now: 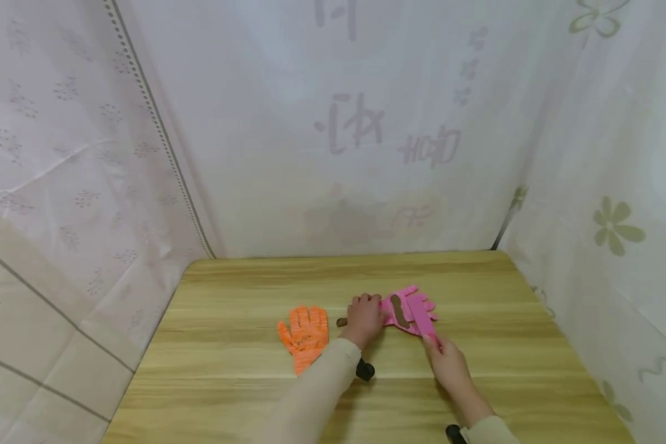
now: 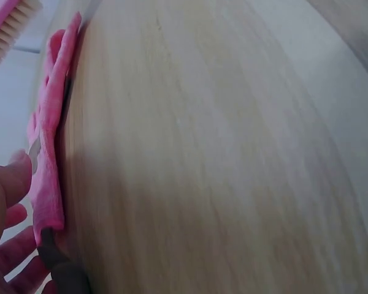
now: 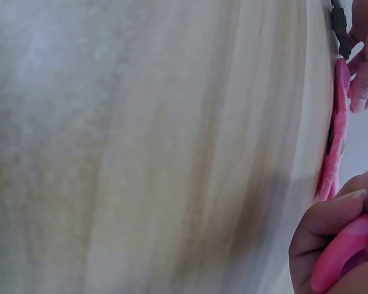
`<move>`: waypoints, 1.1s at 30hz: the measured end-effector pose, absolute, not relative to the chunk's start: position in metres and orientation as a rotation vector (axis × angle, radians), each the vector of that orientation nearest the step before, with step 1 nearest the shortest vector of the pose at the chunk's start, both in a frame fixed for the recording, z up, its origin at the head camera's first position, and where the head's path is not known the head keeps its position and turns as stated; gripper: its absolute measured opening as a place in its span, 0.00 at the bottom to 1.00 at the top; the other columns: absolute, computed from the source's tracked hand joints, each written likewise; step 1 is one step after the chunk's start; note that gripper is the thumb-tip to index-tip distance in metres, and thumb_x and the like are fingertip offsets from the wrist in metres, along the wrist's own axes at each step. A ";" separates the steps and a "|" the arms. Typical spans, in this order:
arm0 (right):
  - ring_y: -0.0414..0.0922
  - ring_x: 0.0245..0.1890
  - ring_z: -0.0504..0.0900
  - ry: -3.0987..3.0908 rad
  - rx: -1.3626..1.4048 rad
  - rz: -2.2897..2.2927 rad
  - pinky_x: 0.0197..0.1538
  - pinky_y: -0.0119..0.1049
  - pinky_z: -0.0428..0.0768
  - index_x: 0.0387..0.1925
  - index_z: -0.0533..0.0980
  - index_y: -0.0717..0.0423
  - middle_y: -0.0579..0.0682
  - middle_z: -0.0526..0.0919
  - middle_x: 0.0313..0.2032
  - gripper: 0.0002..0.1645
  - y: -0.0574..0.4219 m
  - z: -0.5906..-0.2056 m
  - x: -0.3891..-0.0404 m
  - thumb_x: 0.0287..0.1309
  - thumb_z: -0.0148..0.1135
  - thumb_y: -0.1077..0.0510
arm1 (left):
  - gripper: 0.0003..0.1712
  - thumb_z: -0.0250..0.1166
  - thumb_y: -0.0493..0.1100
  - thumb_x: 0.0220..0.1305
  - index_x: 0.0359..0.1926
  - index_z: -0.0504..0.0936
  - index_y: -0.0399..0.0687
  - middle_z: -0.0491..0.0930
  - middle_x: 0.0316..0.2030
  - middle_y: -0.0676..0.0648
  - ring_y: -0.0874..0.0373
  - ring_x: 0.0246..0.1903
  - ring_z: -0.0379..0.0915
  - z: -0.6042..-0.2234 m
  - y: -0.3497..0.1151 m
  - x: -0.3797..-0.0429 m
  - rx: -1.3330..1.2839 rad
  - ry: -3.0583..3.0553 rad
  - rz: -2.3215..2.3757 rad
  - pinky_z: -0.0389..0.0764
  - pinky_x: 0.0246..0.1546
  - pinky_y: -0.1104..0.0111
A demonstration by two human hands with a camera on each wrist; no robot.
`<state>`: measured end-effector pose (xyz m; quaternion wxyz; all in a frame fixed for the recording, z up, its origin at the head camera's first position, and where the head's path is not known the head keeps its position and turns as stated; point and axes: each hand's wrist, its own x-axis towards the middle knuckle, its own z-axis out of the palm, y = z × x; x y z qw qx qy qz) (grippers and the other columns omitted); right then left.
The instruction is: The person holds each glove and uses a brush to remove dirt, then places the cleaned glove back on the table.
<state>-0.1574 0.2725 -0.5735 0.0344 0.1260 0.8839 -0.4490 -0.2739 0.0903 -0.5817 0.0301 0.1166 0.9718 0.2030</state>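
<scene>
A pink glove (image 1: 387, 312) with a brown patch on it lies on the table. My left hand (image 1: 364, 317) holds it at the cuff, with the thumb (image 2: 17, 174) on one face and the other fingers by the cuff edge. A dark strip (image 2: 58, 263) runs into the cuff; its brown end (image 1: 341, 322) shows left of my hand. My right hand (image 1: 446, 364) grips a pink scrubbing brush (image 1: 421, 316) by its handle (image 3: 343, 254). The brush is over the glove's finger part in the head view; its pale bristles (image 2: 9, 30) appear above the glove in the left wrist view.
An orange glove (image 1: 306, 333) with dark marks lies left of my left hand, its cuff partly behind my sleeve (image 1: 324, 382). The wooden table (image 1: 227, 345) meets patterned white curtains (image 1: 266, 154) at the back and on both sides.
</scene>
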 end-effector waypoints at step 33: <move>0.45 0.28 0.70 2.686 0.477 -1.431 0.31 0.37 0.71 0.39 0.76 0.65 0.51 0.72 0.25 0.30 0.272 -0.572 -0.154 0.77 0.47 0.40 | 0.17 0.61 0.61 0.71 0.35 0.83 0.56 0.81 0.28 0.56 0.55 0.37 0.75 -0.586 0.103 -0.294 0.271 2.844 0.991 0.76 0.41 0.60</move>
